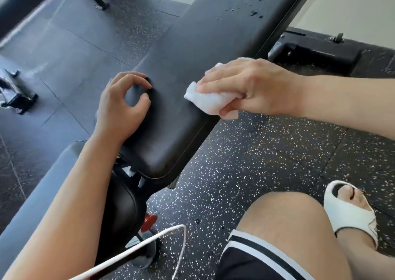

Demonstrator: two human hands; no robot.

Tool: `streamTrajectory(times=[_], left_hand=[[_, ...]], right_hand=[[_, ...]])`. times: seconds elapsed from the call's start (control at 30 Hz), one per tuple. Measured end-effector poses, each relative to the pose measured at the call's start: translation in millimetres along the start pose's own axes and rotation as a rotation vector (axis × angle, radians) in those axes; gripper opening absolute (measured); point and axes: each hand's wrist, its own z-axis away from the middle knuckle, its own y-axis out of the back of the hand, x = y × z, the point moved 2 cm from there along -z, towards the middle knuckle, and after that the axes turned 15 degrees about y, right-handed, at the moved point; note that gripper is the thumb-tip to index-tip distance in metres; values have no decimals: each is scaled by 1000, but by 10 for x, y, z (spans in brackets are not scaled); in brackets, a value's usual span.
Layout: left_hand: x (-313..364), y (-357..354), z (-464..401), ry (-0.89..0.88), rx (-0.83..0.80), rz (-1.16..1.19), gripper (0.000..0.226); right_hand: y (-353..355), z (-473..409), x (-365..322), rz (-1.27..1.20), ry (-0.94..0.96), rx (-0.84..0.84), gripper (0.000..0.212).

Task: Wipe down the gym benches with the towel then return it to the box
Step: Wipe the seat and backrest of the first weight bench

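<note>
A long black padded gym bench (192, 51) runs from the lower middle up to the top right. Droplets (254, 13) dot its far end. My right hand (252, 87) grips a small white towel (205, 100) bunched under its fingers and presses it on the bench pad near the right edge. My left hand (124, 106) rests on the pad's left edge, fingers loosely curled and holding nothing. The box is out of view.
A black seat pad (121, 211) and a red knob (148, 221) sit below the bench. A white cable (149, 241) loops at the bottom. A bench foot (316, 53) lies at right, black equipment (17, 91) at left. My knee (284, 220) and white slipper (350, 209) stand on speckled rubber floor.
</note>
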Motion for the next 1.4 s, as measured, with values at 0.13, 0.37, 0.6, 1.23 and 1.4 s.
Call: streamTrajectory(times=[0.13,0.37,0.6,1.23,1.4], left_hand=[[3,9,-22,12,-4,1,20],[-9,32,29,22,-23,17,18],[9,61,18,8,-63,15,19],[443,-211,105,-119,-159,-97,30],[391,-225,110,-109,-134,-102,37]], right_hand=[[-384,-300,-550,-54,130,-83,49],[-877,-741,-1092,140,531,-237,41],[-246,-137,-139,127,224,-156,43],[-80,-79,-6,32,-119,37,48],[-297,-113,19,138,53,61,47]])
